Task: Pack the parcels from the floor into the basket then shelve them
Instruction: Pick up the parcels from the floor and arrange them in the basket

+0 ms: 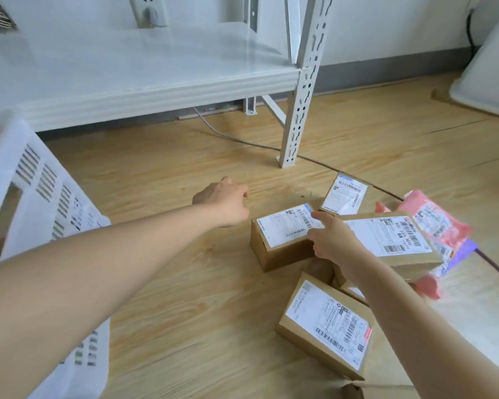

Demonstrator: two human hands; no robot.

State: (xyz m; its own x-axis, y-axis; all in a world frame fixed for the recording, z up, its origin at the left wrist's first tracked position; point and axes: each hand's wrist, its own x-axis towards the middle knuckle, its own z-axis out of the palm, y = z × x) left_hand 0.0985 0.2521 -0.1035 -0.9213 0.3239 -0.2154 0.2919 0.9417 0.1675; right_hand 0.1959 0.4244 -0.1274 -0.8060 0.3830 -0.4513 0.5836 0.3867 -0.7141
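Several labelled parcels lie on the wooden floor at the right. My right hand (333, 240) rests on the right end of a small brown box (280, 246), fingers on its label and side. My left hand (225, 201) hovers just left of and behind that box, fingers curled, holding nothing. Around it lie a small box (344, 194) behind, a large flat box (386, 237) to the right, a near box (326, 321), and pink bags (435, 223). The white slatted basket (26, 197) stands at the far left, under my left arm.
A white metal shelf (144, 79) spans the back, its slotted post (297, 110) standing on the floor behind the parcels. A grey cable (242, 141) runs across the floor past the post. A white board (490, 73) leans at the far right.
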